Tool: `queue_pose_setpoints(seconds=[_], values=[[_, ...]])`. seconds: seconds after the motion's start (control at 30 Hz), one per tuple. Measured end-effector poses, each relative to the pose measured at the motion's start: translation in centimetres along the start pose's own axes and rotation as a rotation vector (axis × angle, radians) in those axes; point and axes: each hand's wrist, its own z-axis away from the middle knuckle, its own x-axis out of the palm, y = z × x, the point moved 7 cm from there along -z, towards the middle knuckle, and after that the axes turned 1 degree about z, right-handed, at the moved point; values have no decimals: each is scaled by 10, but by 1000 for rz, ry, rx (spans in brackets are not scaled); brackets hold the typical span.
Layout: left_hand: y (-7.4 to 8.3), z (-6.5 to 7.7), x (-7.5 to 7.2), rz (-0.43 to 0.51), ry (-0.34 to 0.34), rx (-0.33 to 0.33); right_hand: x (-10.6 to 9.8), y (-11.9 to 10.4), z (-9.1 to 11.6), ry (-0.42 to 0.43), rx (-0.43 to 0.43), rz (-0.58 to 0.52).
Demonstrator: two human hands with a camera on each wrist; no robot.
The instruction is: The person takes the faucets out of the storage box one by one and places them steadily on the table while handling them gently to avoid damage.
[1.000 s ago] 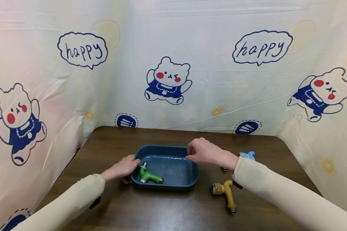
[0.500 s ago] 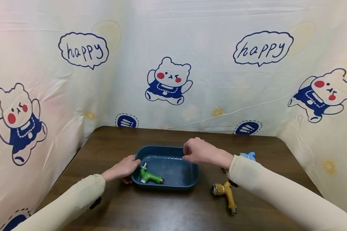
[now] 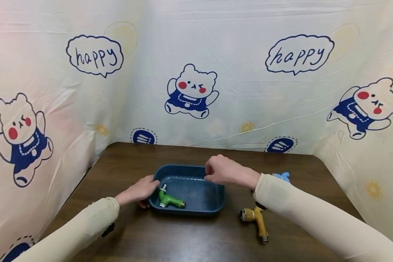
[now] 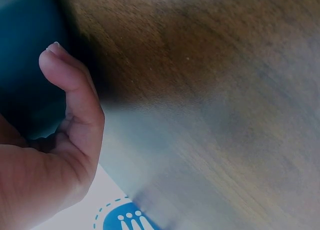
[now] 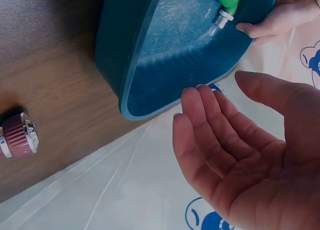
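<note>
A dark blue basin (image 3: pixel 199 193) stands on the wooden table, and a green faucet (image 3: pixel 170 201) lies inside it at the left. My left hand (image 3: pixel 142 191) grips the basin's left end, thumb over the rim and fingers against the outside. Above the basin's back right corner hovers my right hand (image 3: pixel 229 171). In the right wrist view that hand's palm (image 5: pixel 250 175) shows, with the fingers loosely bent and nothing held. To the right of the basin lies a yellow faucet (image 3: pixel 258 222). A light blue faucet (image 3: pixel 284 177) is partly hidden behind the right sleeve.
A ribbed dark red knob with a metal end (image 5: pixel 21 136) lies on the table in the right wrist view; the frame cuts it off. A printed cloth (image 3: pixel 235 91) hangs round the table's back and sides.
My right hand has drifted slightly left over the basin's back right part, its sleeve covering more of the things behind it. The left hand and basin have stayed put.
</note>
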Motion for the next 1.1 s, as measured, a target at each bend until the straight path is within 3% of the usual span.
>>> queue_pose_setpoints(seconds=[0.13, 0.67, 0.8, 0.9, 0.97, 1.03, 1.1], values=[[6, 4, -1, -12, 31, -5, 1, -1, -3, -8, 3, 6], [6, 5, -2, -5, 29, 16, 4, -11, -14, -42, -29, 25], [-2, -4, -2, 14, -3, 32, 7, -14, -17, -47, -47, 24], [-23, -23, 1, 45, -40, 67, 9, -18, -19, -53, -53, 24], [-25, -25, 1, 51, -49, 73, 10, -21, -20, -57, -55, 29], [-23, -22, 2, 58, -39, 56, 12, -23, -21, -60, -60, 36], [-11, -9, 1, 43, -12, 25, 14, -25, -23, -65, -62, 43]])
